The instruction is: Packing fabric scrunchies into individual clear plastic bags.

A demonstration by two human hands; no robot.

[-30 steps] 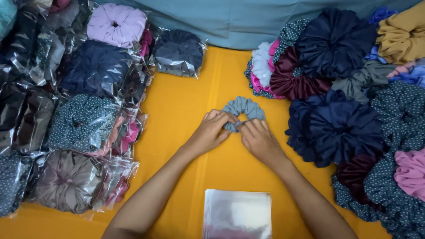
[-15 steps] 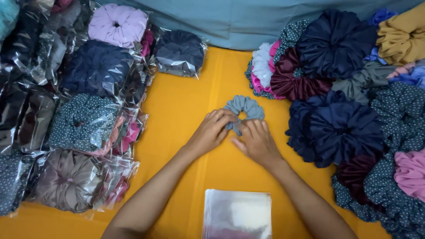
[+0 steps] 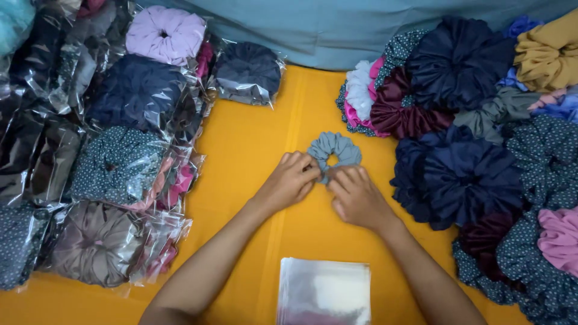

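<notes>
Both hands pinch the near edge of a small grey-blue fabric scrunchie (image 3: 335,150) lying on the yellow bench (image 3: 253,144): the left hand (image 3: 290,182) and right hand (image 3: 356,195) sit side by side, fingers closed on its cloth. A stack of clear plastic bags (image 3: 324,292) lies nearer the person.

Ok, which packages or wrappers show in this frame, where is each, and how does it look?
Bagged scrunchies: heap along the left, clear crinkly bags over lilac, navy, dotted and brown fabric.
Single bagged scrunchie: top centre, clear bag, dark navy.
Empty bags: flat clear stack, bottom centre, between the forearms.
No labels, signs or screens.
</notes>
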